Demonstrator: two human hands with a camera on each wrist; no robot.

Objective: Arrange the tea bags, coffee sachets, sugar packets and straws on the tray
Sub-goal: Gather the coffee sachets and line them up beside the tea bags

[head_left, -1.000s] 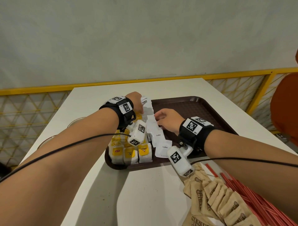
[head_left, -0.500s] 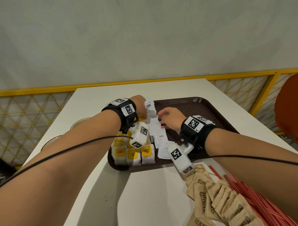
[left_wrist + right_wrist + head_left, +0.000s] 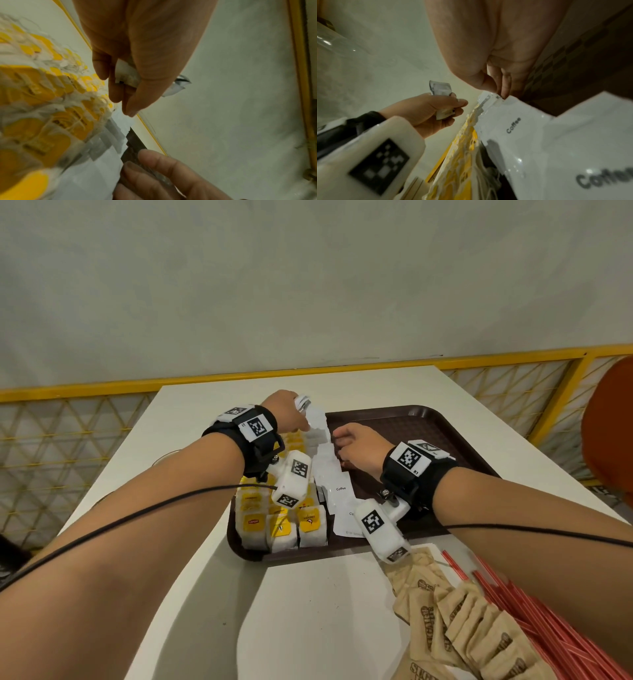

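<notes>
A small stack of white coffee sachets (image 3: 441, 90) is pinched in the left hand (image 3: 286, 414), thumb over curled fingers, above the far left part of the brown tray (image 3: 428, 426). The right hand (image 3: 359, 446) is held low over the tray with its thumb and forefinger pressed together on the far edge of a sachet in the laid row of coffee sachets (image 3: 334, 484); the right wrist view shows the fingertips (image 3: 504, 93) at that sachet's corner. The row runs from the near rim of the tray toward its far side, each sachet overlapping the next, with the word "Coffee" readable on the nearer ones. Just to the left of the row, the yellow-tagged tea bags (image 3: 281, 522) are packed in lines along the tray's left side. On the white bench (image 3: 308, 611), near the tray's right front corner, a fanned line of brown sugar packets (image 3: 455, 621) is laid, with red straws (image 3: 534, 614) beside them on the right.
</notes>
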